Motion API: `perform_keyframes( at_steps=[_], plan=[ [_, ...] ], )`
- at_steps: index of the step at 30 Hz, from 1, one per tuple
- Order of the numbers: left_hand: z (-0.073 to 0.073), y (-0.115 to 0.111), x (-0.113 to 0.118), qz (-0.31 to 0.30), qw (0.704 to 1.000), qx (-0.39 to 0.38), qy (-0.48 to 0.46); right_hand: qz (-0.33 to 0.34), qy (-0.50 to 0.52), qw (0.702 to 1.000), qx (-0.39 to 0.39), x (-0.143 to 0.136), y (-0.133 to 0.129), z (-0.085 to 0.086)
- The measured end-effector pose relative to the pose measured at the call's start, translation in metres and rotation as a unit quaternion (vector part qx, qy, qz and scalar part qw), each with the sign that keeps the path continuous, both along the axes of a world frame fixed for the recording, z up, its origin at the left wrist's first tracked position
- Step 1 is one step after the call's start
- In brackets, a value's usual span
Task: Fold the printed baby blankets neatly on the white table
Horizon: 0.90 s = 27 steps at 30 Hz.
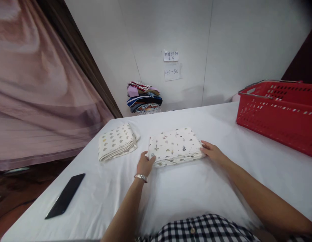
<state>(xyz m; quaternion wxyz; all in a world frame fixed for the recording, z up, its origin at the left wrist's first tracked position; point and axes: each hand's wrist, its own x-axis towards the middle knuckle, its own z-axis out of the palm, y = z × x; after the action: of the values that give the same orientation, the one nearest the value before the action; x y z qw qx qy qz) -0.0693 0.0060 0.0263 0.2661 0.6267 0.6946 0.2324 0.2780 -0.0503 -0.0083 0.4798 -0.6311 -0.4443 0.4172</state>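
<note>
In the middle of the white-covered table lies a folded white cloth point(174, 143) printed with small plants and figures. My left hand point(146, 164), with a silver bracelet at the wrist, grips its near left corner, thumb on top. At the right edge, my right hand point(211, 152) holds the same cloth between thumb and fingers. The cloth lies flat in several layers, its folded edge facing me. To the left, apart from my hands, is a second folded white cloth point(117, 142) with rows of small grey-green motifs and one yellow motif.
A black phone-like slab point(65, 195) lies at the table's left side. The red plastic basket point(279, 116) stands on the right. Behind the table's far edge rises a stack of folded fabrics point(144, 97). A pink curtain point(45, 84) hangs at left.
</note>
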Motion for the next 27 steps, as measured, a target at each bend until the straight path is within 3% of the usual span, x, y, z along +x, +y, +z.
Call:
perform_keyframes(
  at_steps=[2, 6, 8, 10, 13, 15, 18, 21, 24, 27],
  plan=[
    [-0.001, 0.005, -0.007, 0.011, 1.0, 0.001, 0.014, 0.022, 0.038, 0.999, 0.005, 0.001, -0.001, -0.001],
    [-0.003, 0.007, -0.018, -0.001, 0.999, -0.024, 0.047, -0.023, -0.011, 1.0, -0.003, 0.005, -0.002, 0.002],
    [-0.001, 0.004, -0.017, -0.004, 0.997, 0.014, 0.07, -0.033, -0.042, 0.998, -0.013, 0.006, -0.001, 0.004],
    [0.004, 0.001, -0.009, -0.01, 0.989, 0.106, 0.099, -0.033, -0.063, 0.997, -0.021, 0.005, 0.002, 0.005],
    [0.013, -0.005, 0.019, -0.076, 0.963, 0.238, 0.097, -0.026, -0.075, 0.997, -0.02, 0.002, 0.008, 0.002],
    [0.017, -0.009, 0.047, -0.157, 0.95, 0.263, 0.068, -0.016, -0.072, 0.997, -0.008, 0.001, 0.01, -0.001],
    [0.017, -0.015, 0.096, -0.268, 0.93, 0.246, 0.04, -0.005, -0.072, 0.997, 0.001, 0.001, 0.011, -0.005],
    [0.012, -0.02, 0.139, -0.336, 0.915, 0.217, 0.053, 0.001, -0.076, 0.997, -0.003, 0.002, 0.007, -0.003],
    [0.009, -0.021, 0.165, -0.358, 0.912, 0.18, 0.092, 0.017, -0.076, 0.997, -0.01, 0.003, 0.002, 0.003],
    [0.009, -0.021, 0.174, -0.355, 0.913, 0.158, 0.122, 0.033, -0.064, 0.997, -0.009, 0.004, 0.001, 0.006]
  ],
)
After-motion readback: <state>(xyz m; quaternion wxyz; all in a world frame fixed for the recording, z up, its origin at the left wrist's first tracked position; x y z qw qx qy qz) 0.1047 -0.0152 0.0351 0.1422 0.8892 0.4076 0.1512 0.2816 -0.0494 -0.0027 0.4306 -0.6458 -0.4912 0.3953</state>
